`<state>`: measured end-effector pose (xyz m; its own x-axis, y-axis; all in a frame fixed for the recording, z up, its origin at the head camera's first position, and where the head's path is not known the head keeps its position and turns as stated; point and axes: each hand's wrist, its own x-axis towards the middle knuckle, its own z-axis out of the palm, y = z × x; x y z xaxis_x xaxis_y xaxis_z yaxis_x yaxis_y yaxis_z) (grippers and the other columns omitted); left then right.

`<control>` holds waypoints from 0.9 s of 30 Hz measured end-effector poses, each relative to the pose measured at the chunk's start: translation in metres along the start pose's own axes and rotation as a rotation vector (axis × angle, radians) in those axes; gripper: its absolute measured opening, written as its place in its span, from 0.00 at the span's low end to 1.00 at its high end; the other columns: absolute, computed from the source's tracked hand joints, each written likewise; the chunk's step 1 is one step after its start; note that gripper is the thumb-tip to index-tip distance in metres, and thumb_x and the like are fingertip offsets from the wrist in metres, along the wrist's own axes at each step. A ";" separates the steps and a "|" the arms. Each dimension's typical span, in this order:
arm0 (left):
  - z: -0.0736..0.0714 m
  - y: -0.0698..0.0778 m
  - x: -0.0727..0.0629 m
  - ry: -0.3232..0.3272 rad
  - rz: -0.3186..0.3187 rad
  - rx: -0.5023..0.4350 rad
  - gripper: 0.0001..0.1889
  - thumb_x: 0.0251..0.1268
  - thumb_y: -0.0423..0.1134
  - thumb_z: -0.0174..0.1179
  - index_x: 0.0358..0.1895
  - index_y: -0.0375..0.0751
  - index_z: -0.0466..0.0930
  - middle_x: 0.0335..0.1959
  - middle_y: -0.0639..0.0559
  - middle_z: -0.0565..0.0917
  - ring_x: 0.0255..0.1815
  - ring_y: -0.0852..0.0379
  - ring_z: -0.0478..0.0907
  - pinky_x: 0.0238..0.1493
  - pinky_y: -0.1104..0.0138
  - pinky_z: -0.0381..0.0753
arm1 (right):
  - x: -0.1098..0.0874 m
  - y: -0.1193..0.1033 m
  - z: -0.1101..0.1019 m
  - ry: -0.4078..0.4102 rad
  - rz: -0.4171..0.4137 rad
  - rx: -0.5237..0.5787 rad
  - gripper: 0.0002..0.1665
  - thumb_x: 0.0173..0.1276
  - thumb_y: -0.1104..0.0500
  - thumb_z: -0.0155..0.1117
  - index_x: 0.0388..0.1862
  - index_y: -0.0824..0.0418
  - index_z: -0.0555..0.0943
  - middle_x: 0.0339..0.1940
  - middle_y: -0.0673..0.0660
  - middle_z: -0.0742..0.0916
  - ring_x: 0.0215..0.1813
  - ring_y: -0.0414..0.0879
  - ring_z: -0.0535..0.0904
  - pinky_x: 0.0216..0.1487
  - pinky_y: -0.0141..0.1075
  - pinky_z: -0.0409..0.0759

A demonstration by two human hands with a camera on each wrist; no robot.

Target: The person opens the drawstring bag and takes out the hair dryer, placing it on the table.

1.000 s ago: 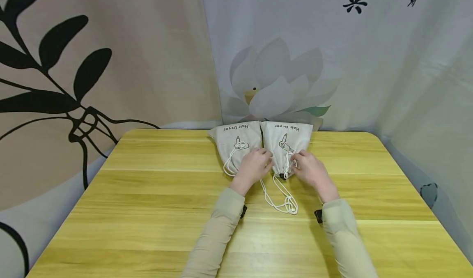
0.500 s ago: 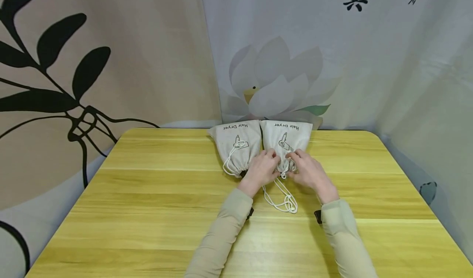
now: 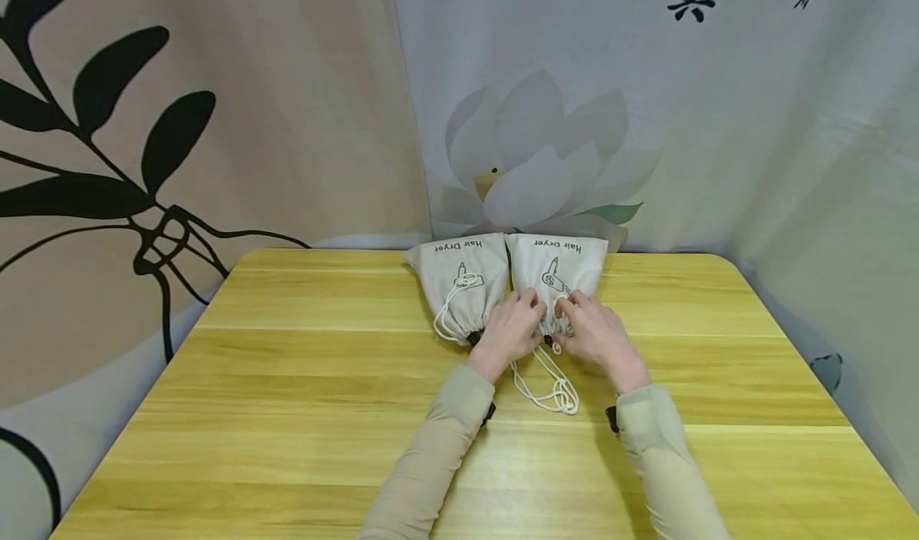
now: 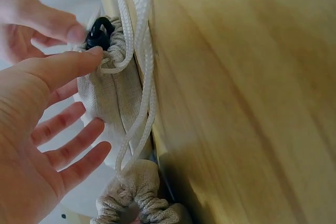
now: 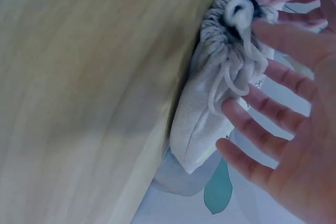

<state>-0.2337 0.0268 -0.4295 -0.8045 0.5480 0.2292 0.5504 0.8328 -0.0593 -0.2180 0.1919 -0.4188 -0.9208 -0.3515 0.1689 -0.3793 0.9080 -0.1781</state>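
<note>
Two drawstring bags printed "Hair Dryer" lie side by side at the table's back edge, the left bag (image 3: 459,265) and the right bag (image 3: 556,261). My left hand (image 3: 511,329) holds the near side of the right bag's gathered neck, its thumb at the black-lined mouth (image 4: 100,34). From the other side my right hand (image 3: 596,333) pinches the same neck, thumb by a knotted white cord (image 5: 240,17). In both wrist views the outer fingers spread loosely. The fingertips on the bag's far side are partly hidden.
The left bag's white cord (image 3: 448,317) lies over its front. Another looped white cord (image 3: 563,396) trails onto the wooden table (image 3: 301,412) between the forearms. A printed curtain (image 3: 323,125) hangs right behind the table's back edge.
My left hand has moved right, from between the bags to the right bag's neck. The right hand has shifted slightly inward, and less of the cord on that bag's front shows.
</note>
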 end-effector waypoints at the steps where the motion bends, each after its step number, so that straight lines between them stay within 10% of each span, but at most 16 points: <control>1: 0.000 0.000 0.000 0.000 0.001 0.002 0.20 0.51 0.51 0.69 0.47 0.49 0.79 0.46 0.52 0.77 0.41 0.55 0.75 0.35 0.67 0.80 | 0.001 0.000 0.001 0.013 -0.009 -0.020 0.19 0.51 0.54 0.73 0.40 0.57 0.77 0.41 0.57 0.80 0.41 0.55 0.76 0.34 0.47 0.78; 27: 0.002 -0.001 0.001 0.055 -0.018 -0.047 0.12 0.51 0.49 0.65 0.37 0.51 0.79 0.41 0.55 0.75 0.37 0.57 0.72 0.29 0.70 0.76 | 0.002 0.004 0.009 0.157 -0.059 -0.096 0.15 0.50 0.59 0.70 0.37 0.56 0.79 0.36 0.56 0.81 0.38 0.53 0.76 0.32 0.45 0.78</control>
<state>-0.2358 0.0271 -0.4316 -0.8018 0.5264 0.2830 0.5465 0.8374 -0.0093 -0.2221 0.1924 -0.4275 -0.8688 -0.3716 0.3272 -0.4149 0.9070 -0.0717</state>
